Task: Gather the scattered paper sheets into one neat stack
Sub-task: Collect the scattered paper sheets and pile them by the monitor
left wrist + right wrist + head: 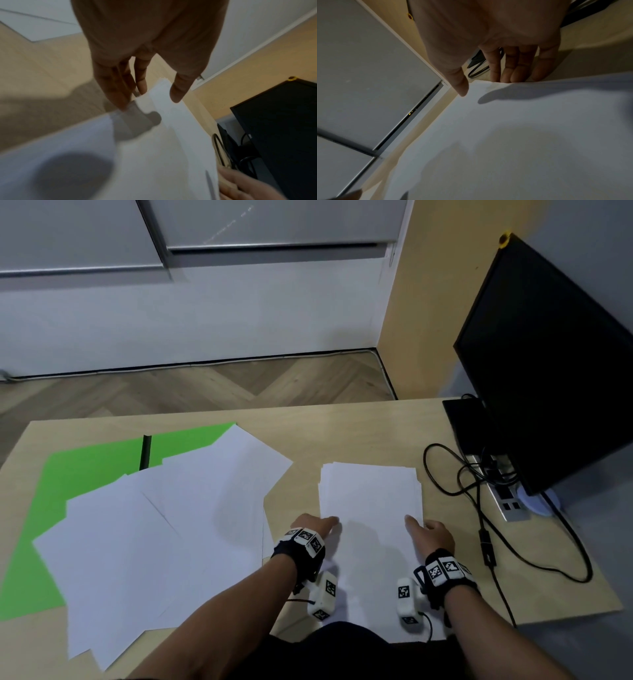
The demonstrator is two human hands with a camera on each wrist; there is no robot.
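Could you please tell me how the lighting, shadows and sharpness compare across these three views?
Head view: bright and sharp, wide-angle bend at the edges, soft shadows on the paper stack. Left wrist view: dim, the left hand and stack smeared, dark shadow blobs on the paper. Right wrist view: dim too, right hand soft, its thumb's shadow lying on the sheet.

White stack (pixel 371 508) lies right of the loose overlapping white sheets (pixel 164 529).

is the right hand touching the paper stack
Touching: the right wrist view shows the right hand's fingers pressed against the paper stack's edge.
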